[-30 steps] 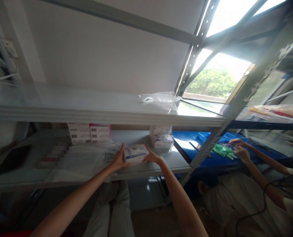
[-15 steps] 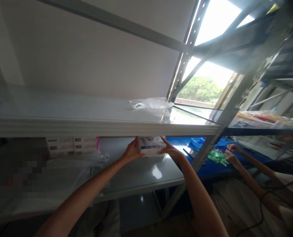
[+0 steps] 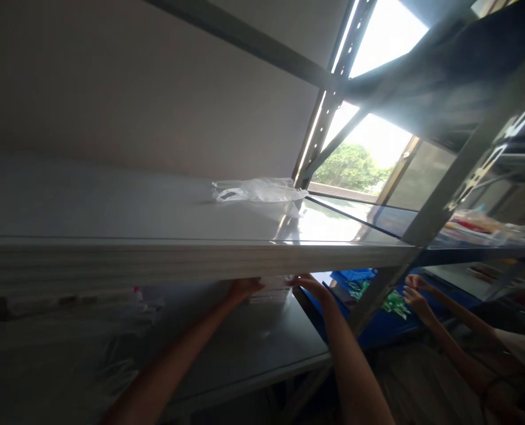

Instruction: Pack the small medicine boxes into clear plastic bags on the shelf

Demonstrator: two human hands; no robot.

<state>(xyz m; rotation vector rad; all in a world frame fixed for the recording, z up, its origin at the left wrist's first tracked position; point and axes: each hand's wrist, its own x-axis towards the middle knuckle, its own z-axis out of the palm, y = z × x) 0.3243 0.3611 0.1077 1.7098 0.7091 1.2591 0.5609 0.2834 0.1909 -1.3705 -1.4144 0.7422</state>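
Below the front edge of the upper shelf, a pale plastic-wrapped pack (image 3: pixel 273 290) sits between my two hands, its top hidden behind the shelf edge. My left hand (image 3: pixel 243 288) grips the pack's left side, fingers partly covered by the shelf. On the opposite side my right hand (image 3: pixel 309 284) holds it with the thumb and fingers closed against it. The grey lower shelf (image 3: pixel 262 348) lies beneath the pack; whether the two touch, I cannot tell.
A crumpled clear plastic bag (image 3: pixel 257 190) lies on the white upper shelf (image 3: pixel 111 215). Its thick front edge (image 3: pixel 178 262) crosses over my hands. A slanted metal post (image 3: pixel 395 265) stands right. Beyond it, another person's hands (image 3: pixel 415 292) are near green pieces (image 3: pixel 393 304) on a blue table.
The view has tilted upward, so the upper shelf's edge sits lower and covers more of my hands and the pack. Both hands still hold the pack between them.
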